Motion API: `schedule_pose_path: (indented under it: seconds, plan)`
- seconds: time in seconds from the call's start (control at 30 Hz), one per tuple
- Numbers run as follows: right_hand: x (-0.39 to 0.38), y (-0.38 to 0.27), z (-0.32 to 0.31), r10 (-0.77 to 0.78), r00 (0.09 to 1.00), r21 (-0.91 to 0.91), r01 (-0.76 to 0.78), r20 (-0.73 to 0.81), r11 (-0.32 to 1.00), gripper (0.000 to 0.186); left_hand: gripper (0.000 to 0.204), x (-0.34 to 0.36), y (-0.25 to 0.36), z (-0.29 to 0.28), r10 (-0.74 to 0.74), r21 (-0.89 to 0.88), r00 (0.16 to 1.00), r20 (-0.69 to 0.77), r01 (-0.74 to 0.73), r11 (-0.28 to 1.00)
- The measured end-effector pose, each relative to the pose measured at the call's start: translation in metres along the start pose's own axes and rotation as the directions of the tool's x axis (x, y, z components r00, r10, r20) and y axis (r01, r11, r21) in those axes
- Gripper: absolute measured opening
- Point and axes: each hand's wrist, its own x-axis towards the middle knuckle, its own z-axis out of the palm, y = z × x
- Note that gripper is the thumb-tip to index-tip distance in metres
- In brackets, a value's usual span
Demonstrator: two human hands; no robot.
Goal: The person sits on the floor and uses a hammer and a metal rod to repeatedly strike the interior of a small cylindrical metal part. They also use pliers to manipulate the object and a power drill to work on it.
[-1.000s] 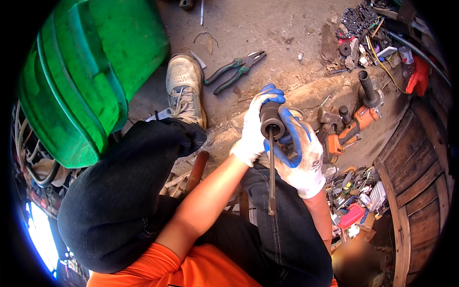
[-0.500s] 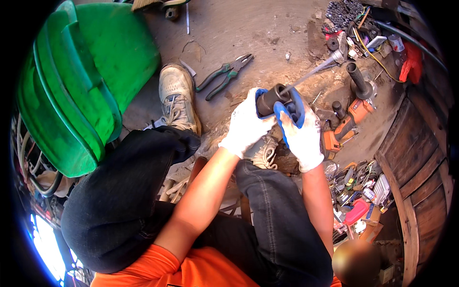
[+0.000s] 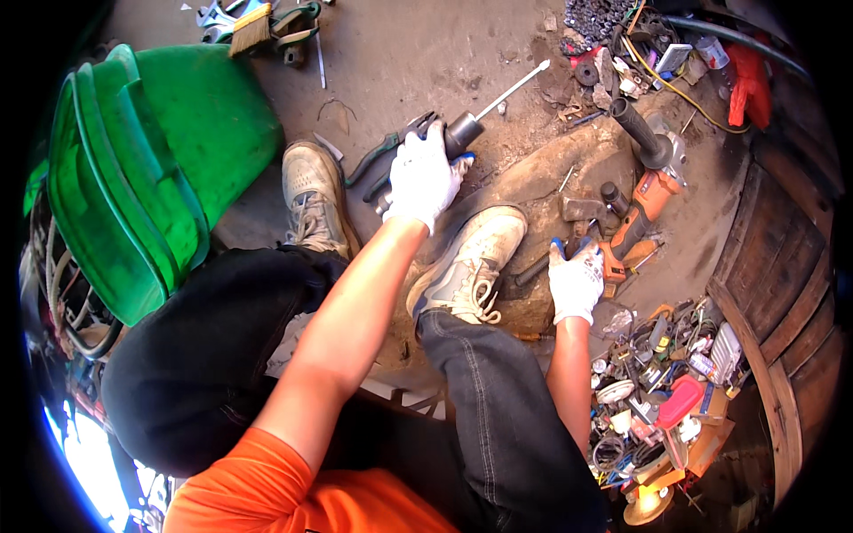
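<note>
- The orange angle grinder point(image 3: 653, 197) lies at the right, with its black side handle pointing up.
- The left hand point(image 3: 418, 182) alone is closed around the dark cylindrical sleeve point(image 3: 462, 133); half a second ago both hands were on it. So, I judge, the left one now carries this part by itself.
- The right hand point(image 3: 577, 280) has left the sleeve and is now low, just beside the grinder and the hammer head point(image 3: 582, 210). Its fingers are bent; whether they pinch something, I cannot tell.
- The pliers point(image 3: 367, 162) lie on the ground, partly hidden behind the left hand.
- The sleeve is now above the ground near the pliers, tilted away from the person.
- The thin steel rod point(image 3: 515, 91) projects from its far end.
</note>
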Motion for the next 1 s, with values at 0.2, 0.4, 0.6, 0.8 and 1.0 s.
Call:
schedule_pose_path:
  seconds: [0.2, 0.4, 0.6, 0.8, 1.0]
  plan:
    - [-0.002, -0.001, -0.002, 0.069, 0.998, 0.102, -0.068, -0.007, 0.992, 0.078, 0.068, 0.075, 0.021, -0.037, 0.069, 0.226, 0.996, -0.061, -0.054, 0.973]
    - [0.022, 0.005, -0.001, 0.124, 0.972, 0.014, -0.129, 0.201, 0.991, 0.081, 0.062, 0.126, 0.022, -0.055, 0.188, 0.423, 0.98, -0.068, -0.143, 0.895]
    - [0.012, 0.001, -0.04, -0.005, 0.983, 0.777, -0.141, 0.182, 0.613, 0.04, 0.071, 0.131, -0.015, -0.047, 0.301, 0.374, 0.937, -0.176, -0.219, 0.901]
    - [0.067, -0.093, -0.105, -0.419, 0.908, 0.948, 0.133, 0.001, 0.289, 0.037, 0.071, 0.149, -0.042, -0.041, 0.539, 0.388, 0.813, -0.222, -0.433, 0.814]
    - [0.131, -0.205, -0.094, -0.362, 0.927, 0.67, 0.205, 0.101, 0.714, 0.048, 0.071, 0.155, -0.044, -0.043, 0.517, 0.36, 0.841, -0.161, -0.438, 0.824]
